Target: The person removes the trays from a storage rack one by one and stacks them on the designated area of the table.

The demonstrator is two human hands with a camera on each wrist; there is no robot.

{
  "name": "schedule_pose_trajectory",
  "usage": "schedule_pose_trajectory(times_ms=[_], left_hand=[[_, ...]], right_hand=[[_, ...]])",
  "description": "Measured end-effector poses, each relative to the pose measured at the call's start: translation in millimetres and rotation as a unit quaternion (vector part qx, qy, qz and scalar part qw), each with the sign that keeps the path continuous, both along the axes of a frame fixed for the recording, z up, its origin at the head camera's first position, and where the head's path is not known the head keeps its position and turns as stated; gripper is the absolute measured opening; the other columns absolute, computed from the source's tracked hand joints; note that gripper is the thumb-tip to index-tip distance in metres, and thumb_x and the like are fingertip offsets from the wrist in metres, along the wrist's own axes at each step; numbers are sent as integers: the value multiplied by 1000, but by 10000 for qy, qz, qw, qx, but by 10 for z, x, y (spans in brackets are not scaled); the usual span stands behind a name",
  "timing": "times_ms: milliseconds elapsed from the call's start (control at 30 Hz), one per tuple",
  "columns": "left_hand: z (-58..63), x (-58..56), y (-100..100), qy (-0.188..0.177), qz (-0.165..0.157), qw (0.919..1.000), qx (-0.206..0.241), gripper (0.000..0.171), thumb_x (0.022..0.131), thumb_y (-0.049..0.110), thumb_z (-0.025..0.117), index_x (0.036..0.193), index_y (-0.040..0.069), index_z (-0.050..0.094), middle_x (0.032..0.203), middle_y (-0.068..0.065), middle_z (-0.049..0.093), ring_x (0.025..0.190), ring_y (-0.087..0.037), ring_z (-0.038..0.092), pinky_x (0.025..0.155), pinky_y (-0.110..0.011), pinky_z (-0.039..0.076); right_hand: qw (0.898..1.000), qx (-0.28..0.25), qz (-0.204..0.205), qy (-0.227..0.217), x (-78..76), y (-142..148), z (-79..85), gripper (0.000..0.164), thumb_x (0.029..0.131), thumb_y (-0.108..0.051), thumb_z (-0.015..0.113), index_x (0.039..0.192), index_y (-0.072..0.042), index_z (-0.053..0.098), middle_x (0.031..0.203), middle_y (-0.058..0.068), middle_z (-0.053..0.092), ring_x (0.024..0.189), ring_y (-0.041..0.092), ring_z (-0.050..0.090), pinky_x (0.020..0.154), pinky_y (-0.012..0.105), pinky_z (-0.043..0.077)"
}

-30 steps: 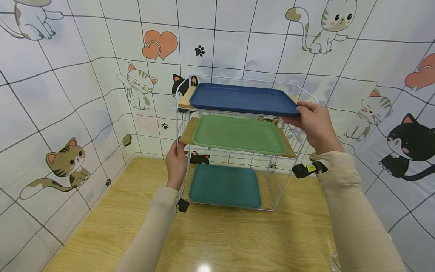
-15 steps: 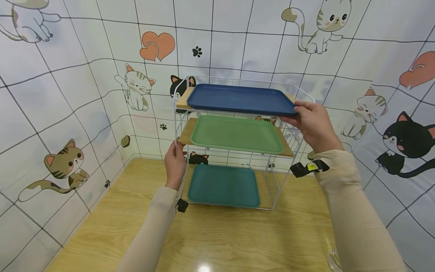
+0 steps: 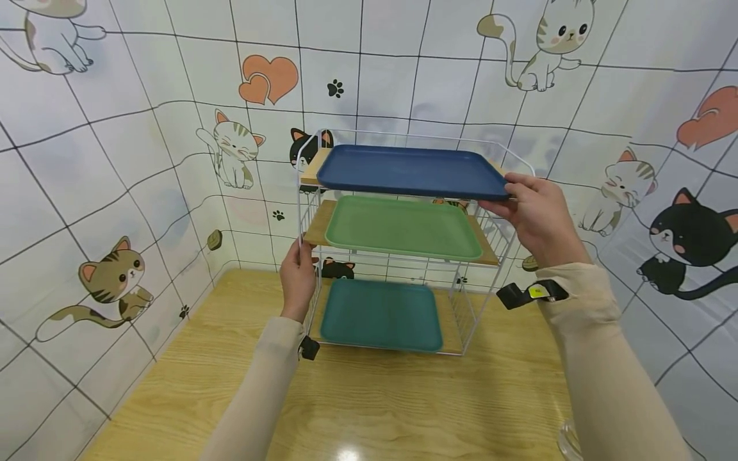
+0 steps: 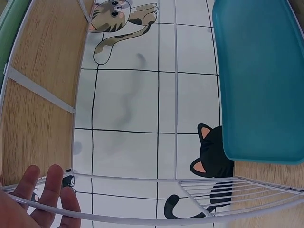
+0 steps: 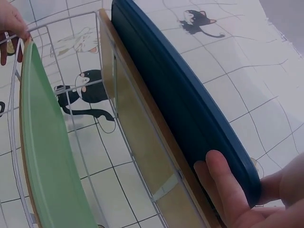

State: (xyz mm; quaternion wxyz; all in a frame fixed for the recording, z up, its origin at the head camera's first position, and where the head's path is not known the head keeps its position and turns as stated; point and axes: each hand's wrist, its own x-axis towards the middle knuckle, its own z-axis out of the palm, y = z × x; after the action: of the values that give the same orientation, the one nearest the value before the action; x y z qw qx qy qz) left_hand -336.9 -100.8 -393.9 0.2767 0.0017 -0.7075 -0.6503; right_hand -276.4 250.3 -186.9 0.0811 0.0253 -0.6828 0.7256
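A white wire rack (image 3: 471, 323) with three wooden shelves stands on the table. On its top shelf lies a dark blue tray (image 3: 409, 169). My right hand (image 3: 539, 214) pinches that tray's right front corner, thumb above and fingers beneath; the right wrist view shows the blue tray (image 5: 175, 95) between them. The middle shelf bears a light green tray (image 3: 403, 227), the bottom one a teal tray (image 3: 380, 315). My left hand (image 3: 298, 278) grips the rack's left side frame at middle shelf height. In the left wrist view, its fingers (image 4: 50, 192) curl around the wire.
The wooden table (image 3: 369, 400) extends in front of the rack. A wall covering (image 3: 438, 83) with cat drawings rises behind and on both sides. Near the right forearm, a clear object (image 3: 567, 442) is partly visible at the table's front right.
The right hand and the blue tray's right front corner have shifted very slightly down and to the right in the last half second. The left hand keeps its hold on the rack.
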Motion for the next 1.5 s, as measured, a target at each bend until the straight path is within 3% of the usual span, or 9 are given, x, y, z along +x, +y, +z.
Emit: schedule_pose_trajectory(times_ms=[133, 233, 500, 733, 833, 1000, 1100, 1300, 1500], left_hand=[[-8, 9, -13, -40, -21, 10000, -28, 39, 112, 32, 41, 131, 9, 65, 127, -11, 70, 105, -32, 70, 71, -29, 50], [-7, 21, -18, -53, -43, 10000, -37, 39, 112, 32, 41, 136, 12, 64, 128, -11, 70, 105, -32, 70, 66, -25, 48], [12, 7, -22, 13, -53, 10000, -58, 38, 111, 30, 42, 128, 7, 67, 132, -12, 68, 104, -35, 70, 90, -44, 53], [-11, 30, -25, -30, -35, 9999, -157, 39, 112, 32, 40, 134, 13, 66, 128, -10, 69, 105, -32, 70, 69, -32, 49], [0, 31, -20, -22, -64, 9999, -134, 38, 112, 32, 41, 132, 11, 66, 129, -11, 69, 106, -33, 69, 75, -36, 52], [21, 16, -21, 18, -61, 10000, -42, 37, 111, 29, 42, 128, 6, 66, 129, -14, 69, 107, -37, 69, 89, -45, 54], [25, 18, -14, 3, -70, 10000, -19, 36, 111, 28, 43, 127, 6, 67, 128, -14, 69, 106, -37, 69, 89, -48, 54], [36, -2, -11, 89, -39, 9999, -70, 37, 111, 29, 42, 126, 6, 67, 128, -14, 69, 105, -36, 70, 91, -46, 54], [28, 24, -16, 43, 11, 10000, -37, 38, 110, 28, 42, 136, 12, 65, 127, -13, 70, 103, -36, 69, 83, -40, 51]], right_hand=[[10000, 5, 15, -6, 41, 8, -16, 57, 111, -11, 34, 163, -3, 14, 170, 14, 13, 143, 29, 45, 93, 23, 54], [10000, -61, 15, 51, 80, 9, -27, 56, 111, -10, 34, 163, -3, 15, 171, 12, 10, 142, 29, 46, 92, 23, 54], [9996, -161, 16, 218, 198, 13, -53, 54, 111, -10, 36, 162, -2, 21, 170, 13, 11, 131, 22, 56, 91, 25, 55], [9993, -201, 89, 301, 344, 69, -108, 56, 111, -11, 37, 162, -1, 17, 169, 18, 13, 101, 6, 70, 89, 26, 57], [9983, -456, 117, 356, 401, 82, -130, 57, 110, -11, 39, 162, -1, 19, 169, 17, 12, 100, 8, 71, 87, 26, 58], [9974, -498, 48, 516, 480, 90, -143, 55, 110, -12, 42, 161, 0, 23, 158, 14, 31, 101, 10, 72, 88, 27, 57], [9975, -405, 48, 572, 555, 111, -161, 57, 110, -13, 42, 161, 0, 22, 147, 10, 41, 101, 10, 73, 88, 27, 57], [9945, -779, 141, 680, 680, 137, -196, 57, 108, -12, 48, 159, 2, 27, 136, 8, 48, 98, 15, 75, 84, 29, 59], [9918, -1021, 160, 757, 778, 147, -257, 58, 107, -9, 49, 159, 4, 25, 135, 7, 48, 95, 17, 76, 81, 30, 59]])
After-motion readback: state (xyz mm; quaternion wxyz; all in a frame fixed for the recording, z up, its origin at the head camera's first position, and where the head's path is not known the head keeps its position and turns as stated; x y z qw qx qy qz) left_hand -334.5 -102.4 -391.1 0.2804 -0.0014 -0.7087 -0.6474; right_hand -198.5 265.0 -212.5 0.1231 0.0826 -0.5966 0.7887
